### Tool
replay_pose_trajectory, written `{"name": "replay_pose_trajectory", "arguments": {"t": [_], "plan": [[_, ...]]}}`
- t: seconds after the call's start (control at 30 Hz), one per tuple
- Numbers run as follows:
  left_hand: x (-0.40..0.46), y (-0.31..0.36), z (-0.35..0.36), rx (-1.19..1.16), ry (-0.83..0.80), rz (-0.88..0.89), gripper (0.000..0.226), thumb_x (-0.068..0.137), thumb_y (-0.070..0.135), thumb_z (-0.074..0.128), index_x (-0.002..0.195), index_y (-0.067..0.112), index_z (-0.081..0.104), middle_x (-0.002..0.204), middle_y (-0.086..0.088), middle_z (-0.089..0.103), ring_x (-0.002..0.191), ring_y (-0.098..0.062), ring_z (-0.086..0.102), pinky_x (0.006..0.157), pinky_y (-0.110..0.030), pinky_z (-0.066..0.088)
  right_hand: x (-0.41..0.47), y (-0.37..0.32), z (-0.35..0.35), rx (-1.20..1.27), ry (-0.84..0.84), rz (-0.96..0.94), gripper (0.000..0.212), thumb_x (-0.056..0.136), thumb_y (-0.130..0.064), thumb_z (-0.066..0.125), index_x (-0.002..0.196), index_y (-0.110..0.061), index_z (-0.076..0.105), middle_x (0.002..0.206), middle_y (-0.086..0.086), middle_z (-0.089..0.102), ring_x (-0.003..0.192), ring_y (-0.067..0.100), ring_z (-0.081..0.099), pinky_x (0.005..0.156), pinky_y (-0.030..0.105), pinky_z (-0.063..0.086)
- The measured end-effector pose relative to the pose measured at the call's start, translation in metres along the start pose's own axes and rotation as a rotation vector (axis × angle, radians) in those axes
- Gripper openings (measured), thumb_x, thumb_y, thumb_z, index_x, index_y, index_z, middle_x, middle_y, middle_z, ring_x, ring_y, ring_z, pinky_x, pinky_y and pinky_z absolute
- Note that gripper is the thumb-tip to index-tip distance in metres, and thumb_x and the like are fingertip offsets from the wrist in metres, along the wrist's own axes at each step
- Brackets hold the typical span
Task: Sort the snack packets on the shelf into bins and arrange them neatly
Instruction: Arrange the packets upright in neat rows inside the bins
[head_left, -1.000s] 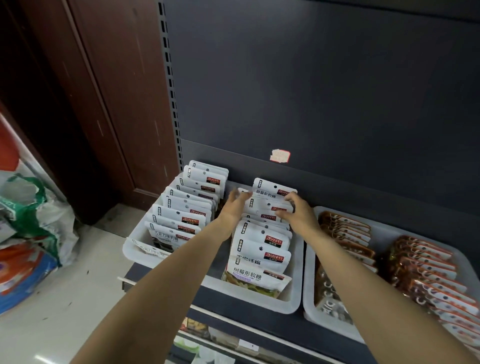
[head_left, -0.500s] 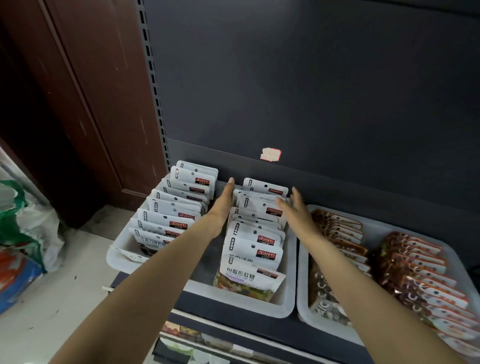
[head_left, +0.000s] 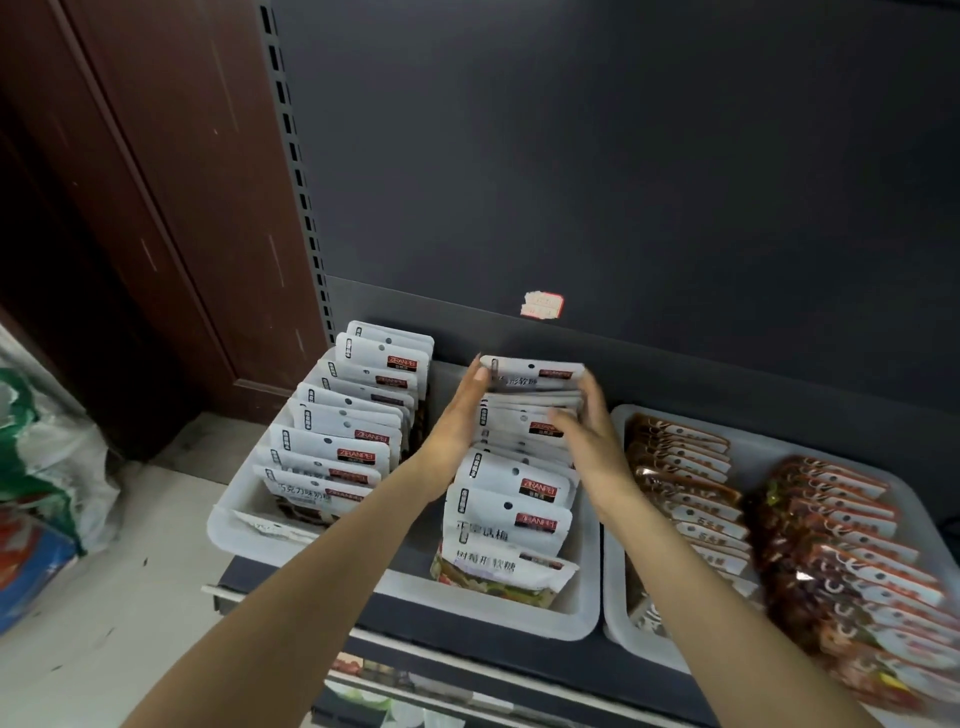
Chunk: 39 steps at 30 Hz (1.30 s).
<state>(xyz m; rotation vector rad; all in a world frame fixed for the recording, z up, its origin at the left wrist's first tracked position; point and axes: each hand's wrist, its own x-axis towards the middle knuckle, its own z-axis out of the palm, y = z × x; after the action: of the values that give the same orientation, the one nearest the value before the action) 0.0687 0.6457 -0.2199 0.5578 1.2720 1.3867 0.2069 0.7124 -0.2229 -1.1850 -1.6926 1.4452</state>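
Left hand (head_left: 457, 421), right hand (head_left: 587, 431) flat, squeezing white ZIRANPEI packets (head_left: 524, 415) between palms.

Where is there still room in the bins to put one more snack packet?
Bare floor shows in the left white bin between its two rows of white packets, where the left hand reaches. The right white bin shows bare floor by its far wall. The brown packets and red packets are crowded.

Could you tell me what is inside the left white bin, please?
The left white bin holds two rows of upright white snack packets. The left hand and right hand press the far row's sides. The packets hide the bin's floor.
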Motion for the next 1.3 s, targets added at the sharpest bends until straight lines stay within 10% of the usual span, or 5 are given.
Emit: {"name": "replay_pose_trajectory", "arguments": {"t": [0.23, 0.77, 0.97, 1.13, 1.3], "plan": [[0.010, -0.010, -0.005, 0.162, 0.188, -0.098, 0.071, 0.079, 0.074, 0.038, 0.130, 0.026, 0.051, 0.131, -0.010, 0.056, 0.117, -0.029, 0.056, 0.105, -0.048, 0.039, -0.008, -0.012, -0.012, -0.274, 0.023, 0.150, 0.042, 0.099, -0.042, 0.036, 0.124, -0.009, 0.046, 0.111, 0.002, 0.049, 0.098, 0.014, 0.045, 0.082, 0.028, 0.035], [0.007, -0.002, 0.015, 0.182, 0.017, 0.016, 0.052, 0.100, 0.042, 0.029, 0.148, 0.040, 0.009, 0.158, 0.002, 0.012, 0.146, -0.023, 0.008, 0.114, -0.046, 0.008, -0.006, 0.001, 0.002, 0.000, 0.144, 0.079, 0.045, 0.102, -0.040, 0.027, 0.146, -0.032, 0.023, 0.151, 0.001, 0.032, 0.134, 0.025, 0.035, 0.100, 0.035, 0.033], [0.011, -0.012, 0.000, 0.187, 0.163, -0.057, 0.064, 0.092, 0.061, 0.036, 0.147, 0.044, 0.009, 0.155, -0.004, 0.026, 0.139, -0.031, 0.029, 0.115, -0.050, 0.019, -0.009, -0.001, 0.003, -0.133, 0.064, 0.169, 0.057, 0.101, -0.042, 0.031, 0.151, -0.027, 0.009, 0.158, -0.001, 0.015, 0.142, 0.024, 0.025, 0.110, 0.038, 0.025], [0.017, -0.011, -0.005, 0.088, 0.164, -0.146, 0.065, 0.085, 0.073, 0.035, 0.115, 0.021, 0.062, 0.110, -0.007, 0.067, 0.101, -0.025, 0.063, 0.099, -0.041, 0.044, -0.009, -0.007, -0.001, -0.121, 0.000, 0.221, 0.060, 0.100, -0.046, 0.030, 0.152, -0.027, 0.006, 0.159, -0.004, 0.009, 0.144, 0.021, 0.017, 0.114, 0.036, 0.019], [0.004, -0.024, -0.010, 0.104, -0.017, -0.161, 0.091, 0.064, 0.087, 0.044, 0.131, 0.026, 0.054, 0.128, -0.010, 0.061, 0.115, -0.029, 0.060, 0.105, -0.049, 0.040, -0.022, 0.001, 0.002, -0.028, -0.054, 0.200, 0.058, 0.100, -0.046, 0.031, 0.151, -0.032, 0.008, 0.158, -0.006, 0.015, 0.144, 0.017, 0.018, 0.115, 0.035, 0.018]]}}
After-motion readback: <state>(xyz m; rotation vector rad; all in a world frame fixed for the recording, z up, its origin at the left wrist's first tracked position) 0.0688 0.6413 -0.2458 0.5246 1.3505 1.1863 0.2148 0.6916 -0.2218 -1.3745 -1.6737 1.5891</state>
